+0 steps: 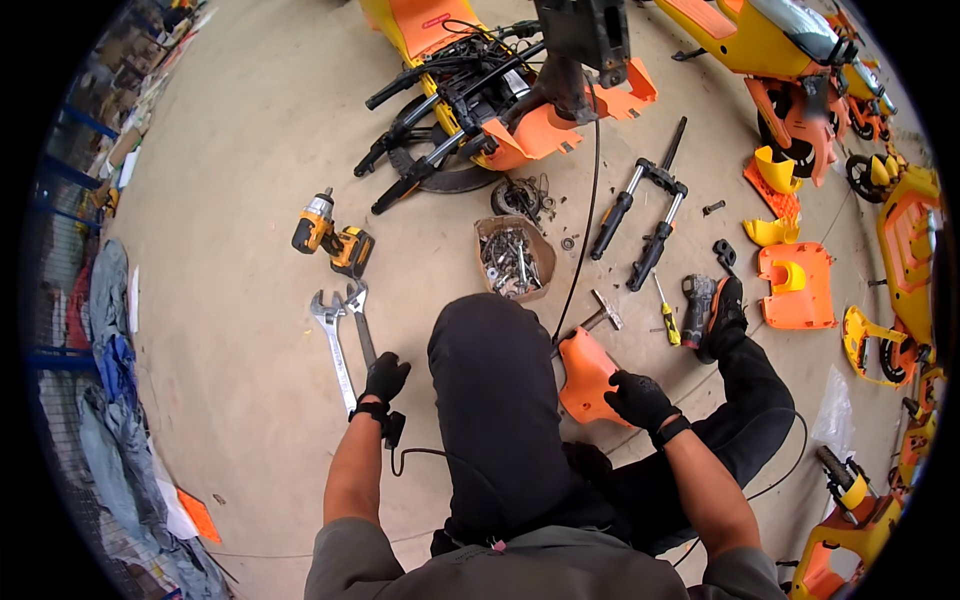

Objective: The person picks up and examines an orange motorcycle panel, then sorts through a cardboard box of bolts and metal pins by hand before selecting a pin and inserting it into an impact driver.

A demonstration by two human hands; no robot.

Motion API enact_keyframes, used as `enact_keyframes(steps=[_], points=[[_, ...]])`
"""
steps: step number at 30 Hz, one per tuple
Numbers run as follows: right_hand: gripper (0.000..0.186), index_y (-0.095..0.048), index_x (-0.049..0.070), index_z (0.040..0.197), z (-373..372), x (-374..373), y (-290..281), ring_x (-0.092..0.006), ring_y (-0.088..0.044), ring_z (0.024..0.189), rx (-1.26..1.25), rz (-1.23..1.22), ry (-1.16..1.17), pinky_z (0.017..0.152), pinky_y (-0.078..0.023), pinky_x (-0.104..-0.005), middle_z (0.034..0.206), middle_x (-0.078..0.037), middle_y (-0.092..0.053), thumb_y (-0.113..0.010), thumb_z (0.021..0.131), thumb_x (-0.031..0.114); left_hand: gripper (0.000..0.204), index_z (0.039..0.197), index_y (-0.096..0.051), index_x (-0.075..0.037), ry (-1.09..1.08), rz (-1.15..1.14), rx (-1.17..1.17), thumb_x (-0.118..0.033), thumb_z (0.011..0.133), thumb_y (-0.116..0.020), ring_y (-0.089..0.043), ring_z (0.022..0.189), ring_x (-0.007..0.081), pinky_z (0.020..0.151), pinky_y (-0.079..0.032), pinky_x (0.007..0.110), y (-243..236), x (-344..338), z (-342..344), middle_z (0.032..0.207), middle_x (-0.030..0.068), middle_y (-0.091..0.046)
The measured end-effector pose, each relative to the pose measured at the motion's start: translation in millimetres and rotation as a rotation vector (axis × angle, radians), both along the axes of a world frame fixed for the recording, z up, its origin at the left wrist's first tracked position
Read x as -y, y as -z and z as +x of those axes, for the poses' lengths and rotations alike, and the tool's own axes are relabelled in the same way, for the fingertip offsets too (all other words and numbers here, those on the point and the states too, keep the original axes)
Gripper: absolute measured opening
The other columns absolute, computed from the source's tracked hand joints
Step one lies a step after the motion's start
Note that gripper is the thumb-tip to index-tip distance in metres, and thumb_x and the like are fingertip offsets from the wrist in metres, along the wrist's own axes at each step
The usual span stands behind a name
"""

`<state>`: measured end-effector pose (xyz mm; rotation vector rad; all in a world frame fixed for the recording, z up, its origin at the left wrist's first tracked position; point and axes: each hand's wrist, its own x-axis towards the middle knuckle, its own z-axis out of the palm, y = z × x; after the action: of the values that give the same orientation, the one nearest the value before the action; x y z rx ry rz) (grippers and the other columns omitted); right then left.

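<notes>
Grasping orange panel (583,380) by its right edge, right fingers (622,386); left fingers (394,367) at wrench (364,331), grip unclear

Left forearm (353,465) and right forearm (708,485) extend forward, left fingers (398,371) and right fingers (622,393) curled.

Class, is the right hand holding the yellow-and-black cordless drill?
No, the black-gloved right hand is on a curved orange plastic panel.

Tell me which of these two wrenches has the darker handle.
The wrench on the right, its handle meeting your gloved left hand; the other wrench, to its left, has a bright silver handle.
</notes>
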<state>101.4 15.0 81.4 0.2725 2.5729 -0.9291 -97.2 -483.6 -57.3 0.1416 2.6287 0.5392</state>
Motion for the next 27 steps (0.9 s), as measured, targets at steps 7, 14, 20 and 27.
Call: enact_keyframes(steps=[7, 14, 20, 27], points=[[0.027, -0.061, 0.005, 0.1, 1, -1, -3, -0.0385, -0.066, 0.078, -0.138, -0.052, -0.028, 0.07, -0.052, -0.0475, 0.082, -0.02, -0.067, -0.067, 0.082, 0.024, 0.032, 0.102, -0.064, 0.001, 0.054, 0.271, -0.178, -0.025, 0.084, -0.068, -0.068, 0.085, 0.0364, 0.075, -0.054, 0.042, -84, -41, -21, 0.09, 0.0215, -0.069], [0.025, -0.059, 0.005, 0.093, 1, 0, -1, -0.0391, -0.063, 0.074, -0.36, -0.09, -0.059, 0.068, -0.051, -0.0468, 0.076, -0.019, -0.064, -0.069, 0.08, 0.024, 0.025, 0.105, -0.064, 0.002, 0.136, 0.404, -0.45, -0.016, 0.088, -0.064, -0.069, 0.083, 0.0274, 0.075, -0.052, 0.036, -191, -88, -63, 0.09, 0.018, -0.069], [0.025, -0.057, 0.004, 0.09, -5, 9, -7, -0.0394, -0.062, 0.075, -0.406, -0.105, -0.068, 0.068, -0.049, -0.0473, 0.076, -0.02, -0.062, -0.068, 0.081, 0.025, 0.024, 0.109, -0.064, 0.002, 0.113, 0.533, -0.342, -0.016, 0.094, -0.063, -0.062, 0.083, 0.0119, 0.077, -0.05, 0.028, -310, -140, -66, 0.093, 0.0066, -0.068], [0.025, -0.054, 0.004, 0.09, -3, 4, -12, -0.0413, -0.061, 0.074, -0.459, -0.106, -0.071, 0.066, -0.048, -0.0488, 0.076, -0.021, -0.061, -0.067, 0.081, 0.024, 0.029, 0.119, -0.061, 0.004, 0.279, 0.668, -0.249, -0.014, 0.096, -0.06, -0.062, 0.094, 0.012, 0.083, -0.049, 0.027, -405, -214, -49, 0.103, 0.007, -0.067]])
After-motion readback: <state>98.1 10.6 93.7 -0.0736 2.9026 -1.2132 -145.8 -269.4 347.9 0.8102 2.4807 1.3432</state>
